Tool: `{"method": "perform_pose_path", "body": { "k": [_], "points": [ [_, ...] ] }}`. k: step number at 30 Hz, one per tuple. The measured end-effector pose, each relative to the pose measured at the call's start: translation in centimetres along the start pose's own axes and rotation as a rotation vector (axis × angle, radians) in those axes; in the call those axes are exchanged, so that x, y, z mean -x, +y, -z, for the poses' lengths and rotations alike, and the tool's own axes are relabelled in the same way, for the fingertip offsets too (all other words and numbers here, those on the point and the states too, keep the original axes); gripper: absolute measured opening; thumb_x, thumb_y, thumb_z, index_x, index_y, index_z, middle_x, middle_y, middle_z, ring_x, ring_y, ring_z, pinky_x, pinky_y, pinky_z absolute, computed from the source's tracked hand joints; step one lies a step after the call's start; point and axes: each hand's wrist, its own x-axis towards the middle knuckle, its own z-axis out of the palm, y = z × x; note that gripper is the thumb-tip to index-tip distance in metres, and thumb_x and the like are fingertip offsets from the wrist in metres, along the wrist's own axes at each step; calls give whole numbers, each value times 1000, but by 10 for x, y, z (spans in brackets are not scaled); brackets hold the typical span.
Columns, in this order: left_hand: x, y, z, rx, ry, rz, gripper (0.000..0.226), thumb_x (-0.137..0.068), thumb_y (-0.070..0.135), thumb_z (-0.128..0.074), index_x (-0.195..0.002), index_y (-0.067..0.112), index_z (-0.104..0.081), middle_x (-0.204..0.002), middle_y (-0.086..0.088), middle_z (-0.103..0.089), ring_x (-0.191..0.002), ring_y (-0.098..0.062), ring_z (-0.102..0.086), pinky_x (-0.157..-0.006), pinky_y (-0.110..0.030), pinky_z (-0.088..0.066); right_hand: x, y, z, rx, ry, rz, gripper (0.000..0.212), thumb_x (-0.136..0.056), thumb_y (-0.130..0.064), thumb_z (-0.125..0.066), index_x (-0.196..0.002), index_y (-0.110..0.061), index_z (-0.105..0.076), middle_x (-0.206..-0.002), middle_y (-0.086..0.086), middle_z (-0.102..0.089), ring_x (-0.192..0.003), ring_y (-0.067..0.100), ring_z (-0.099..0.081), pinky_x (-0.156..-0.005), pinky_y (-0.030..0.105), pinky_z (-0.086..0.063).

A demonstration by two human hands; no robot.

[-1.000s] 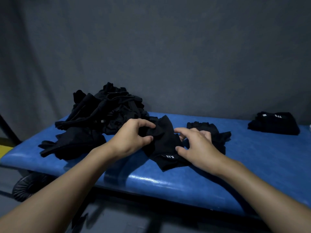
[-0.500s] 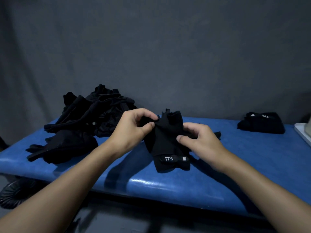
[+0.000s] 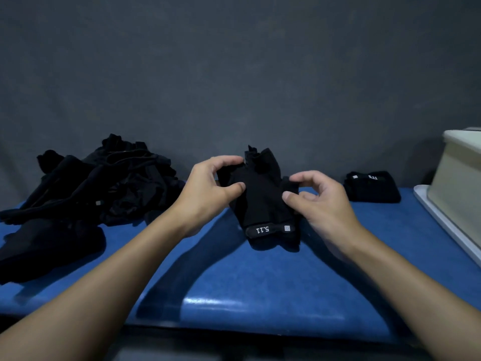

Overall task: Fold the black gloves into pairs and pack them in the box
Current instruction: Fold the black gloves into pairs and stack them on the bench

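Note:
A black glove [image 3: 263,201] with a white 5.11 wrist label hangs upright above the blue padded table [image 3: 255,290], its cuff down. My left hand [image 3: 208,188] pinches its left upper edge between thumb and fingers. My right hand [image 3: 316,199] pinches its right edge. A loose pile of black gloves [image 3: 96,183] lies at the table's back left. A folded black pair [image 3: 372,187] sits at the back right. The pale box [image 3: 460,178] stands at the far right edge of the view.
The box rests on a white tray [image 3: 442,225] at the table's right end. A dark grey backdrop [image 3: 234,74] closes the far side. The table's front edge runs just below my forearms.
The glove has been lifted higher off the table between both hands. My view has swung to the right, bringing the box and tray into sight.

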Motion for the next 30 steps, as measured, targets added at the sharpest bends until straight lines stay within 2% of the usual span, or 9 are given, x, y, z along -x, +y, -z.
{"method": "perform_pose_path", "body": {
  "k": [2,5,8,12,14,18,23,27,30],
  "points": [
    [-8,-2,-7,-35,-1,-28,42,-86,-4,-69,-123,16,-66,-117,-6,-68,-92,-16,-70,-74,-21,-56,-5,1,5,10,26,-1,19,-85,4,-69,-88,-11,-57,-69,7,-68,-60,16,-63,-58,23,-54],
    [-18,-6,-14,-23,-7,-36,38,-86,-5,-69,-117,18,-68,-119,-9,-67,-98,-17,-70,-75,-21,-57,-12,7,10,20,54,3,21,-82,5,-71,-79,-9,-57,-91,18,-70,-73,21,-62,-68,31,-54],
    [-27,-14,-20,30,5,-12,32,-87,-6,-68,-103,21,-70,-120,-19,-63,-95,-22,-71,-73,-25,-58,-18,12,14,109,99,-13,14,-82,-4,-75,-82,-5,-61,-79,17,-64,-68,22,-56,-67,36,-49],
    [-38,-29,-24,40,16,8,32,-85,-3,-69,-95,28,-71,-125,-19,-59,-107,-24,-67,-72,-24,-57,-28,21,16,341,140,5,11,-82,-13,-76,-81,-13,-65,-62,-6,-58,-51,-2,-49,-54,14,-41],
    [-42,-37,-26,42,-13,34,36,-83,0,-70,-92,35,-72,-129,-17,-58,-116,-24,-63,-76,-27,-58,-31,26,17,482,152,14,13,-81,-17,-77,-80,-17,-64,-64,-10,-56,-52,-2,-49,-52,10,-35],
    [-39,-49,-28,-61,-85,131,33,-87,8,-70,-95,39,-70,-129,-14,-58,-108,-21,-67,-81,-29,-57,-31,31,20,660,101,5,11,-83,-18,-75,-85,-17,-64,-76,-8,-60,-68,7,-54,-59,17,-38],
    [-34,-59,-28,-245,-141,157,14,-93,23,-66,-104,31,-63,-120,-11,-59,-67,4,-62,-59,-9,-43,-32,36,24,724,87,13,12,-83,-24,-74,-79,-26,-63,-73,-14,-61,-74,12,-57,-79,34,-49],
    [-34,-64,-25,-432,-147,107,5,-91,37,-64,-95,34,-62,-78,3,-55,-66,-8,-52,-67,-21,-42,-34,41,29,718,64,13,16,-86,-38,-67,-75,-32,-59,-69,-14,-61,-70,8,-55,-93,50,-46],
    [-33,-63,-26,-448,-146,101,5,-91,35,-65,-92,30,-67,-81,6,-59,-77,-12,-58,-80,-31,-49,-36,43,30,668,7,-10,14,-82,-55,-60,-88,-44,-57,-79,-15,-63,-83,6,-57,-100,50,-41]
  ]
}}
